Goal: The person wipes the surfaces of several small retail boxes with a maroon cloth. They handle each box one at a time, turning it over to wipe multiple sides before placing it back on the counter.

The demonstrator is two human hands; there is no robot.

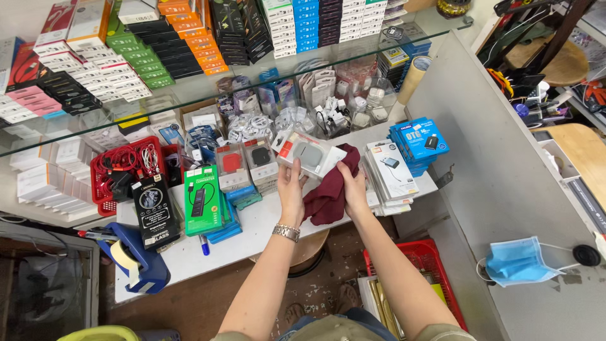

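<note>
A flat white retail box with a grey rounded device showing through its clear front and an orange corner (pixel 307 153) sits tilted just above the white desk (pixel 265 230), held up between both hands. The left hand (pixel 291 189) has its fingers (pixel 282 169) closed on the box's near left edge. The right hand (pixel 353 189) presses a dark red soft cloth (pixel 328 192) against the box's right end, fingers wrapped into the folds. The box looks light and stiff, its glossy film likely slippery, so the cardboard edges are the surer place to grip; the cloth is limp and will bunch wherever it is pinched. A metal watch (pixel 286 232) circles the left wrist. Just left stand similar small boxes with red and black devices (pixel 246 165), then a green box (pixel 202 199) and a black box (pixel 154 211). To the right lies a stack of white boxes (pixel 388 173), beside blue boxes (pixel 418 142). A glass shelf (pixel 208 82) above carries rows of coloured packages.
</note>
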